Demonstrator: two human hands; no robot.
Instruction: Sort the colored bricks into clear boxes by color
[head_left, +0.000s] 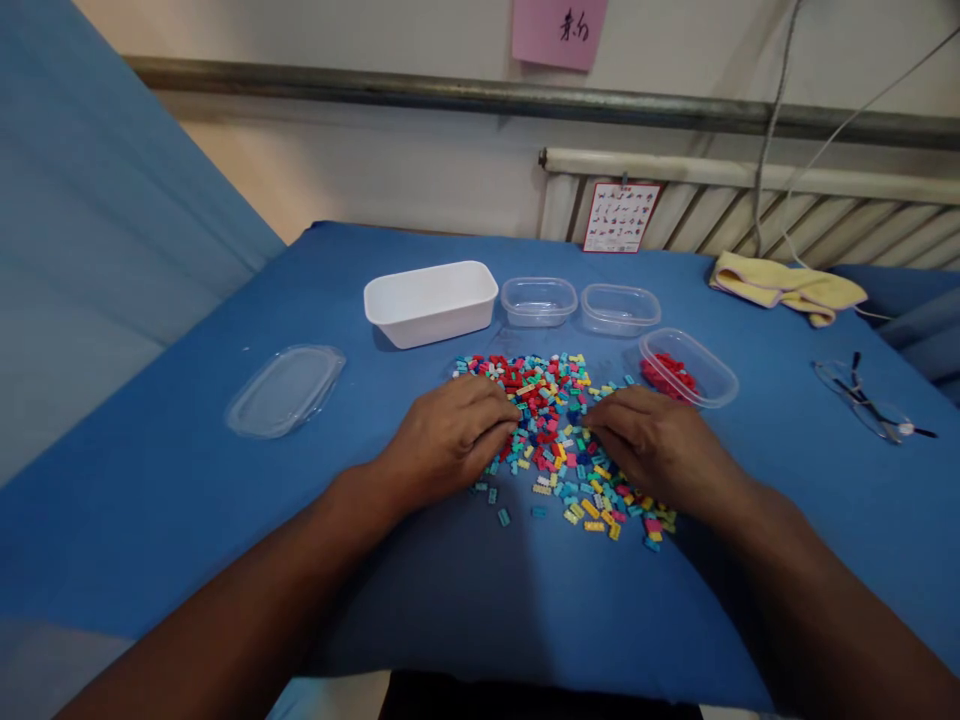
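Observation:
A loose pile of small toy building bricks (551, 410) in red, blue, yellow, pink and green lies on the blue table cover. My left hand (454, 430) rests at the pile's left side, fingers curled together and thumb against them. Over the right side of the pile is my right hand (652, 440), also closed, its fingertips down among the bricks. Whatever either hand pinches is too small or hidden to make out. Just beyond my right hand, a clear plastic container (712, 370) holds red bricks (670, 375).
Behind the pile stand a white tub (431, 305) and two clear containers (538, 303), (619, 310). A clear lid (286, 391) lies at left. Eyeglasses (862, 395) and a yellow cloth (784, 285) are at right. A radiator (690, 210) stands behind the table.

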